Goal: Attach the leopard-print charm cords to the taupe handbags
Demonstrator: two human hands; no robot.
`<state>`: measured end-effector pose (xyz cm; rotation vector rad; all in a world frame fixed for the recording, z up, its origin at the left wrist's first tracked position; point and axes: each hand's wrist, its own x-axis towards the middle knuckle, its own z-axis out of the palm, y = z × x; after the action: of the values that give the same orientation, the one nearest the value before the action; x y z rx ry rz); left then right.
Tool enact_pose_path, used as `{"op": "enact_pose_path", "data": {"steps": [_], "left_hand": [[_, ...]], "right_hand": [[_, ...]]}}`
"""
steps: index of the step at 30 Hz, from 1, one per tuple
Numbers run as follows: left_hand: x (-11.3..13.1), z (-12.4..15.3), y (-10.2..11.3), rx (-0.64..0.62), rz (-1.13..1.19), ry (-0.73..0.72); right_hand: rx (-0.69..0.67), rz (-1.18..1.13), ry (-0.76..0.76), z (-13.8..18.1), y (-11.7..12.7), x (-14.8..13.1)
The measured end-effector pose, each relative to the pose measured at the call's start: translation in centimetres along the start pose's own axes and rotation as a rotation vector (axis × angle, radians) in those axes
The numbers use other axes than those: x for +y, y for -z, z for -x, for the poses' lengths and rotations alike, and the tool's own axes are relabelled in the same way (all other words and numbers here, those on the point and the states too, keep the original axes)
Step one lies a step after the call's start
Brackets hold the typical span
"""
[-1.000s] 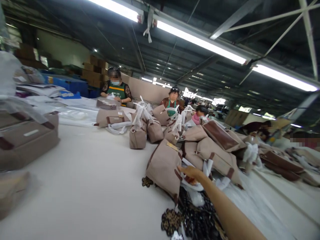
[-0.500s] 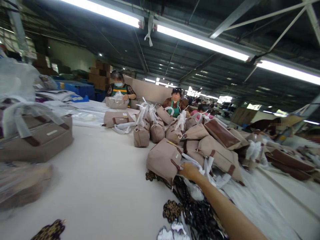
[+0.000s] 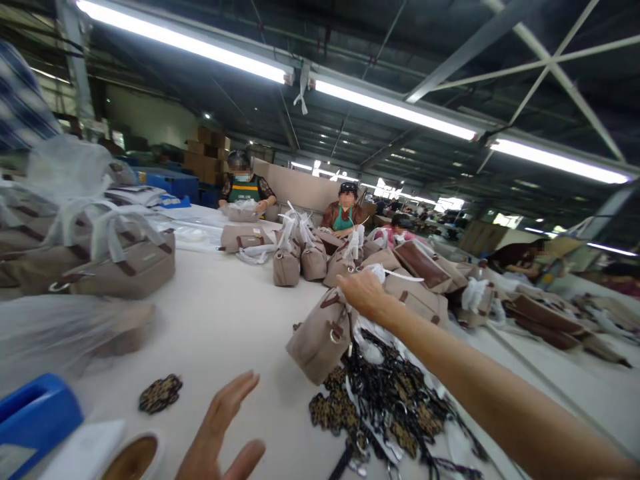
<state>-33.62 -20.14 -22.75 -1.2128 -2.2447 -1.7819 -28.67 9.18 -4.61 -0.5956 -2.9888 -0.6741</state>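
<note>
In the head view, the right hand (image 3: 363, 293) has its fingers gripping the bag (image 3: 317, 340) by its top; the bag is tilted beside the charms (image 3: 400, 400) (whether it touches the surface (image 3: 225, 320) I cannot tell); the left hand (image 3: 220, 427), fingers spread open, is near a lone charm (image 3: 160, 393).

The held handbag (image 3: 319, 340) is taupe with dark brown trim. The flower charms (image 3: 336, 410) carry brown-and-black leopard spots; their cords (image 3: 371, 367) are black. The table (image 3: 225, 313) is off-white, the slotted container (image 3: 50, 417) blue. A garment (image 3: 23, 100) shows navy-and-white plaid; one apron (image 3: 246, 193) is dark green with a yellow stripe.
</note>
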Motion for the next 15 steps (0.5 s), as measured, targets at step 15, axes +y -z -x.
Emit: {"op": "enact_pose_path", "data": {"steps": [15], "left_hand": [[1.9,5.2,0.4,-0.213,-0.136,-0.106]], "right_hand": [[-0.024,-0.151,0.687,9.6,6.1,-14.3]]}}
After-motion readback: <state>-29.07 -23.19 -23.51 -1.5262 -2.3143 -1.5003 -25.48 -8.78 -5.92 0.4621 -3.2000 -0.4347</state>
